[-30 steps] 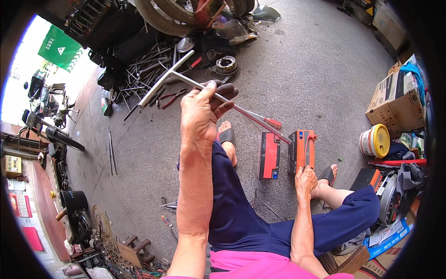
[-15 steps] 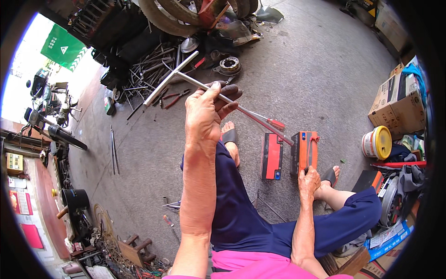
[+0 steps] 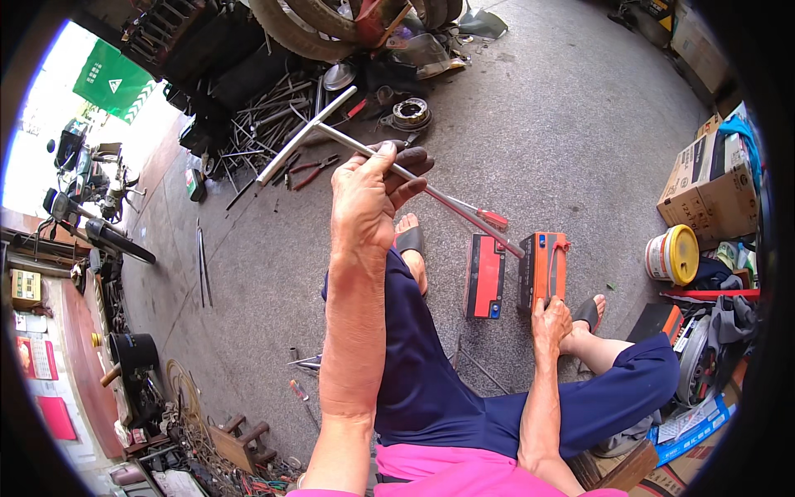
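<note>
My left hand (image 3: 368, 195) is raised in front of me, closed round the shaft of a metal T-handle wrench (image 3: 468, 217). Its crossbar points to the far left, and the shaft slants down to the right. The tip appears by the far left edge of an orange-and-black battery (image 3: 535, 265); I cannot tell if they touch. At that battery's near end, my right hand (image 3: 551, 321) has its fingers curled together; what they pinch is unclear. A second red-and-black battery (image 3: 485, 277) lies just left of it. A red-handled screwdriver (image 3: 492, 219) lies beyond, partly behind the shaft.
Loose tools (image 3: 265, 128) and red-handled pliers (image 3: 315, 172) are heaped at the far left. A round metal part (image 3: 409, 114) lies beside them. To the right stand a yellow-lidded bucket (image 3: 672, 255) and a cardboard box (image 3: 708, 184). My feet flank the batteries.
My right hand's fingers have shifted slightly on the near end of the orange battery. My left hand and the T-handle wrench have stayed almost in place.
</note>
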`<state>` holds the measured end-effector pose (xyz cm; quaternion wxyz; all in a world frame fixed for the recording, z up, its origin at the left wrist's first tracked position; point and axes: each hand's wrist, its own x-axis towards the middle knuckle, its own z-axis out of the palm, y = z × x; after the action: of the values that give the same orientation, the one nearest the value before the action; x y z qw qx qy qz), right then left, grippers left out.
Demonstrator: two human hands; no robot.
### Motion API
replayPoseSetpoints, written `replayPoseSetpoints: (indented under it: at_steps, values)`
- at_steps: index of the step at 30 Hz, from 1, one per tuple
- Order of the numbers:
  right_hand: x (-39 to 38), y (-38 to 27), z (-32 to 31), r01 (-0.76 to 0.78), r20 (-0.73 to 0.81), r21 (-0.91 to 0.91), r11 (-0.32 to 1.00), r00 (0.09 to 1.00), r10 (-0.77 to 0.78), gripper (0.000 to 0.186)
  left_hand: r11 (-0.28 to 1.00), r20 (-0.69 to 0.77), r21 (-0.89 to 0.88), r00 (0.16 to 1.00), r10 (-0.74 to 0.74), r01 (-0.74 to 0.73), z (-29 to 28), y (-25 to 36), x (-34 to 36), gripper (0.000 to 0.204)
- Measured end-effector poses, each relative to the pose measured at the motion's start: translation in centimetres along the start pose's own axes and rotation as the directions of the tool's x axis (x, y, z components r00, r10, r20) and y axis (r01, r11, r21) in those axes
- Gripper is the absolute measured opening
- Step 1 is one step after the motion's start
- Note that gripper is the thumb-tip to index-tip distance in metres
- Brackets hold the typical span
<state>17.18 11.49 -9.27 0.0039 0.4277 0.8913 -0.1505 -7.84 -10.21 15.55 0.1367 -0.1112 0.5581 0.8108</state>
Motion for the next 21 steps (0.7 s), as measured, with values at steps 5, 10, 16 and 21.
replayPoseSetpoints:
  at_steps: [5,10,16,21]
  values:
    - [-0.2,-1.5,-1.6,-0.066,0.100,-0.093,0.994,0.992,0.075,0.037,1.000,-0.015,0.003,1.000,0.003,-0.003,-0.1,-0.1,-0.1,0.013]
    - [-0.2,-0.5,0.2,-0.015,0.037,-0.092,0.996,0.999,0.019,0.041,1.000,-0.003,0.013,1.000,-0.003,0.003,-0.1,-0.1,0.0,0.014]
    - [0.9,-0.7,-1.1,-0.072,0.152,-0.013,0.997,0.986,0.073,0.051,0.994,0.041,0.110,0.999,-0.030,0.025,1.0,-0.9,0.7,0.016]
    - [5.3,-3.0,-13.5,0.131,0.113,0.169,0.977,0.982,-0.151,0.046,0.971,0.275,0.197,0.958,0.077,-0.134,4.1,-3.8,1.7,0.016]
